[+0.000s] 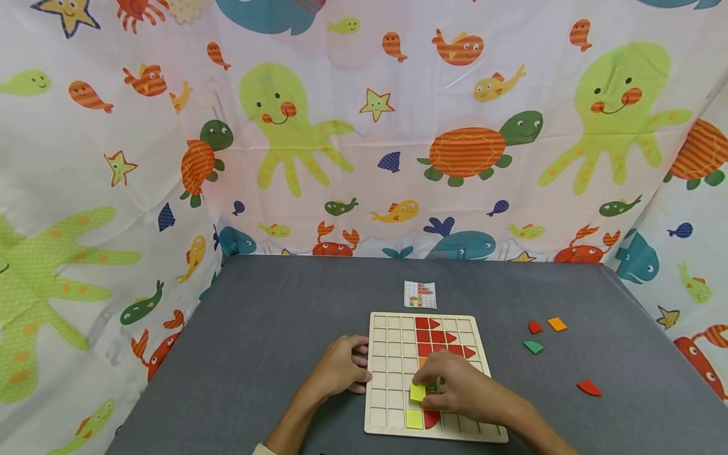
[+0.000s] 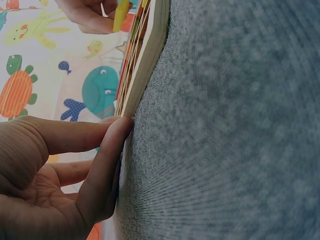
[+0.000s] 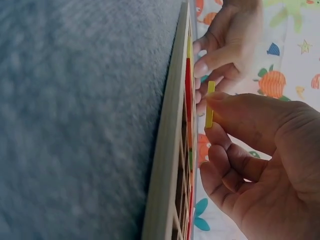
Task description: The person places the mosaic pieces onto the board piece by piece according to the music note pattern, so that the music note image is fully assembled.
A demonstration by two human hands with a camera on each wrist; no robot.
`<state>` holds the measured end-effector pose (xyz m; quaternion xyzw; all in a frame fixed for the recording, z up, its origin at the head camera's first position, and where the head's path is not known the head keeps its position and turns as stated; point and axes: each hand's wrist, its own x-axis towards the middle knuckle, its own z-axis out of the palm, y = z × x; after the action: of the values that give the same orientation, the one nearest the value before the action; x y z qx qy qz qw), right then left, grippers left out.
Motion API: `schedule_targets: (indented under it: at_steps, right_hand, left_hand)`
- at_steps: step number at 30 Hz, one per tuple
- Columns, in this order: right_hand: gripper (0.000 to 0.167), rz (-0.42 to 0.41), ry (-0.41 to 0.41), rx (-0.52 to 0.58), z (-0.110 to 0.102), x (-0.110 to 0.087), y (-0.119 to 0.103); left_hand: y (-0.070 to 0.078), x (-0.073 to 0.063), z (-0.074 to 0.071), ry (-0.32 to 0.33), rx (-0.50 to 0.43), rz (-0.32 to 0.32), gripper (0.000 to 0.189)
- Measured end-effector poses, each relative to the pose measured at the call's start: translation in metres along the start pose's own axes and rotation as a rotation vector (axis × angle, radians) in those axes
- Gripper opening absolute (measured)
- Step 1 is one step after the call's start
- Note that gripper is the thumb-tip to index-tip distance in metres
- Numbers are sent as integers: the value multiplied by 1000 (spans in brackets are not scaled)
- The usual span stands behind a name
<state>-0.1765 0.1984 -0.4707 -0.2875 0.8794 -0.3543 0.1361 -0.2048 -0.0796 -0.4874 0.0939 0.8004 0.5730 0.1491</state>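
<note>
A wooden grid board (image 1: 378, 380) lies on the grey table. My right hand (image 1: 463, 388) pinches a yellow square tile (image 1: 418, 393) between thumb and fingers over its lower middle. In the right wrist view this tile (image 3: 210, 105) shows edge-on, apart from the board's surface. My left hand (image 1: 339, 368) touches the board's left edge with thumb and fingertips. Red squares and triangles (image 1: 423, 336) fill three upper rows. Another yellow square (image 1: 414, 419) sits in the bottom row beside a red rounded piece (image 1: 431, 419). An orange piece (image 1: 422, 362) and a green one (image 1: 431, 385) are partly hidden by my right hand.
Behind the board lies a small card (image 1: 420, 295) printed with a coloured grid pattern. To the right are loose pieces: orange (image 1: 557, 324), green (image 1: 533, 347), and two red ones (image 1: 534, 327). A sea-animal curtain (image 1: 364, 145) hangs behind the table.
</note>
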Motion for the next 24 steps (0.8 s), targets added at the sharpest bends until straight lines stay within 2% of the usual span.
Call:
schedule_targets:
  at_steps: [12, 24]
  right_hand:
    - [19, -13, -40, -5, 5, 3, -1]
    - [22, -72, -19, 8, 7, 4, -2]
  left_hand:
    - [-1, 0, -1, -8, -11, -5, 67]
    - [0, 0, -1, -3, -8, -3, 67]
